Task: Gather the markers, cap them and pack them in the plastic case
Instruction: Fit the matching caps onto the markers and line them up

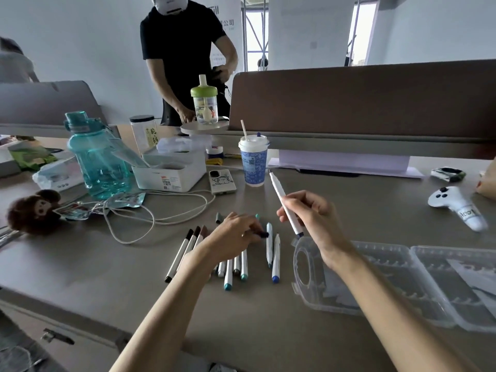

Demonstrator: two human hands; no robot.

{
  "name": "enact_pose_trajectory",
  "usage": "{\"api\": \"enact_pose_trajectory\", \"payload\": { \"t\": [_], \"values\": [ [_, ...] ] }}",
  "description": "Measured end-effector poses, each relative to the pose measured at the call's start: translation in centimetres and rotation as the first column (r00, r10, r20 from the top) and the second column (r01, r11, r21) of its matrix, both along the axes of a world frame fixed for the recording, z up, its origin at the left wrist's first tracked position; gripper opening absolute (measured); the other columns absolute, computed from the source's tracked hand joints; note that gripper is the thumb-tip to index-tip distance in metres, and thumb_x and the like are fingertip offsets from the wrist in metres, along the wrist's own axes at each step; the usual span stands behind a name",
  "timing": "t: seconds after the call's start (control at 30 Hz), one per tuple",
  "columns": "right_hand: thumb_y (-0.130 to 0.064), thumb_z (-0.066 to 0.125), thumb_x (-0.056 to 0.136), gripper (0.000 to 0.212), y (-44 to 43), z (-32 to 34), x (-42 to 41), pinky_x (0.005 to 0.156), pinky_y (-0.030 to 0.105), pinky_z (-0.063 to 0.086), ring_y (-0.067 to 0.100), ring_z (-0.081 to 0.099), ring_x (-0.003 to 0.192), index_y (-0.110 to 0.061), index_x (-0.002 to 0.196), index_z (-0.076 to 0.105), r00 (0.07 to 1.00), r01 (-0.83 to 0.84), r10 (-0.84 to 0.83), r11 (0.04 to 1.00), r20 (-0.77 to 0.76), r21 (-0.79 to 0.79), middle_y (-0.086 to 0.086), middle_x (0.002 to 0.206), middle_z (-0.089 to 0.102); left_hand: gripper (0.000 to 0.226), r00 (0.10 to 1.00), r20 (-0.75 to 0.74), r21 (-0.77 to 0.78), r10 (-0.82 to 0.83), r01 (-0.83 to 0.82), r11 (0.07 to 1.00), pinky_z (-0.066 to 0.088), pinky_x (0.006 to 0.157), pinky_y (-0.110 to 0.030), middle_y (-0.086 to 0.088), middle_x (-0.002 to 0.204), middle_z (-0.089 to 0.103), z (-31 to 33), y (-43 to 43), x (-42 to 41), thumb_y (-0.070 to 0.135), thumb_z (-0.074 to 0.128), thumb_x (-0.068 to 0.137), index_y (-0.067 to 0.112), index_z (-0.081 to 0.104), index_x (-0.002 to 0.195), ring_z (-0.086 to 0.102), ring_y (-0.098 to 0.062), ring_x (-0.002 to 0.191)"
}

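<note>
Right hand point(311, 218) grasping a white marker point(280, 196) between thumb and fingers. The marker's long axis is tilted, its narrow end pointing up and away toward the paper cup point(252, 162) and its dark blue end just below the grip. Left hand point(233, 234) pinching a small dark cap point(264, 234) over the row of white markers point(243, 264), which lie lengthwise toward the viewer. Clear plastic case point(402, 280), open, beneath and right of the right-hand grip. Wall lettering point(227, 22) reads "公司"; the print on the markers is too small to read.

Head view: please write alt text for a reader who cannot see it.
The right hand holds a white marker above a grey table; the left hand pinches a dark cap over loose markers. An open plastic case lies nearby.
</note>
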State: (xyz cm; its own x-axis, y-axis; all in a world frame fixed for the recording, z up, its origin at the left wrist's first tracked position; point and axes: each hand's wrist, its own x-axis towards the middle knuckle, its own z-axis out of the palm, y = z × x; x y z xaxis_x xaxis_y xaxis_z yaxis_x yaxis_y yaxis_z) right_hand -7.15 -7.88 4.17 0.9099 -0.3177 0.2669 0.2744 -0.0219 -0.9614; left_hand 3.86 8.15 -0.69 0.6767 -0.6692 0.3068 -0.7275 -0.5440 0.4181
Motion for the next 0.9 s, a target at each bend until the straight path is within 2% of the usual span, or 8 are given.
{"api": "enact_pose_trajectory", "payload": {
  "t": [0.07, 0.13, 0.2, 0.27, 0.4, 0.73, 0.83, 0.9],
  "values": [
    [-0.001, 0.063, 0.090, 0.008, -0.4, 0.0, 0.0, 0.058, 0.014, 0.046, 0.012, 0.061, 0.059, -0.003, 0.084, 0.068, 0.999, 0.026, -0.025, 0.999, 0.046, -0.036, 0.009, 0.072, 0.068, 0.016, 0.982, -0.183, -0.280, -0.052, -0.001, 0.960, 0.042, 0.073, -0.016, 0.016, 0.084, 0.063, 0.1, 0.2, -0.2, 0.001, 0.062, 0.089, 0.015, 0.064, 0.096, 0.055, 0.009, 0.078],
    [0.000, 0.064, 0.088, 0.007, -0.8, -0.1, 0.1, 0.058, 0.018, 0.045, 0.013, 0.056, 0.060, -0.004, 0.083, 0.068, 0.994, 0.067, -0.058, 0.993, 0.090, -0.096, 0.011, 0.072, 0.065, 0.023, 0.915, -0.356, -0.544, -0.187, -0.040, 0.838, 0.047, 0.076, -0.014, 0.010, 0.082, 0.069, 0.5, 0.4, -0.6, -0.010, 0.053, 0.091, 0.012, 0.058, 0.096, 0.062, 0.006, 0.080],
    [-0.002, 0.068, 0.086, 0.009, -1.0, -0.3, 0.1, 0.055, 0.022, 0.041, 0.013, 0.051, 0.061, -0.010, 0.081, 0.070, 0.988, 0.096, -0.076, 0.984, 0.133, -0.152, 0.006, 0.068, 0.062, 0.026, 0.891, -0.376, -0.655, -0.256, -0.059, 0.753, 0.048, 0.071, -0.013, 0.002, 0.086, 0.069, 0.9, 0.7, -0.8, -0.012, 0.048, 0.092, 0.012, 0.056, 0.098, 0.064, 0.000, 0.079],
    [-0.004, 0.070, 0.086, 0.014, -1.1, -0.4, -0.1, 0.051, 0.018, 0.036, 0.010, 0.048, 0.059, -0.015, 0.079, 0.071, 0.982, 0.099, -0.064, 0.975, 0.178, -0.198, -0.001, 0.064, 0.060, 0.024, 0.904, -0.341, -0.682, -0.258, -0.049, 0.729, 0.044, 0.063, -0.009, -0.006, 0.090, 0.065, 1.4, 1.0, -1.2, -0.011, 0.047, 0.093, 0.011, 0.055, 0.099, 0.061, 0.003, 0.072],
    [-0.004, 0.072, 0.085, 0.016, -1.0, -0.2, -0.4, 0.047, 0.016, 0.036, 0.005, 0.048, 0.054, -0.019, 0.079, 0.072, 0.980, 0.062, -0.002, 0.953, 0.199, -0.297, -0.006, 0.061, 0.061, 0.022, 0.907, -0.330, -0.703, -0.260, -0.052, 0.710, 0.042, 0.059, -0.008, -0.008, 0.090, 0.063, 1.7, 1.1, -1.3, -0.010, 0.048, 0.093, 0.009, 0.055, 0.099, 0.058, 0.005, 0.067],
    [-0.005, 0.074, 0.083, 0.010, -1.1, -0.4, -0.4, 0.049, 0.017, 0.038, 0.006, 0.052, 0.054, -0.015, 0.082, 0.075, 0.990, 0.053, 0.003, 0.920, 0.142, -0.389, -0.002, 0.062, 0.065, 0.022, 0.925, -0.310, -0.657, -0.218, -0.043, 0.753, 0.038, 0.060, -0.010, 0.007, 0.082, 0.065, 1.5, 1.5, -0.9, -0.001, 0.056, 0.093, 0.019, 0.063, 0.101, 0.051, 0.002, 0.064],
    [-0.007, 0.075, 0.083, 0.010, -1.1, -0.2, -0.4, 0.050, 0.018, 0.039, 0.008, 0.055, 0.055, -0.016, 0.082, 0.076, 0.994, 0.019, 0.024, 0.928, 0.110, -0.372, 0.002, 0.065, 0.069, 0.021, 0.898, -0.340, -0.712, -0.281, -0.051, 0.700, 0.038, 0.059, -0.018, -0.014, 0.092, 0.068, 1.6, 1.6, -1.2, 0.010, 0.059, 0.090, 0.027, 0.069, 0.098, 0.050, -0.011, 0.068],
    [-0.007, 0.076, 0.082, 0.009, -1.0, -0.1, -0.4, 0.051, 0.017, 0.040, 0.009, 0.055, 0.058, -0.016, 0.081, 0.076, 0.995, -0.001, 0.032, 0.952, 0.098, -0.305, 0.003, 0.066, 0.069, 0.021, 0.853, -0.371, -0.769, -0.366, -0.061, 0.637, 0.033, 0.056, -0.026, -0.029, 0.095, 0.061, 1.8, 1.7, -1.5, 0.016, 0.060, 0.087, 0.028, 0.073, 0.097, 0.041, -0.023, 0.069]
  ]
}}
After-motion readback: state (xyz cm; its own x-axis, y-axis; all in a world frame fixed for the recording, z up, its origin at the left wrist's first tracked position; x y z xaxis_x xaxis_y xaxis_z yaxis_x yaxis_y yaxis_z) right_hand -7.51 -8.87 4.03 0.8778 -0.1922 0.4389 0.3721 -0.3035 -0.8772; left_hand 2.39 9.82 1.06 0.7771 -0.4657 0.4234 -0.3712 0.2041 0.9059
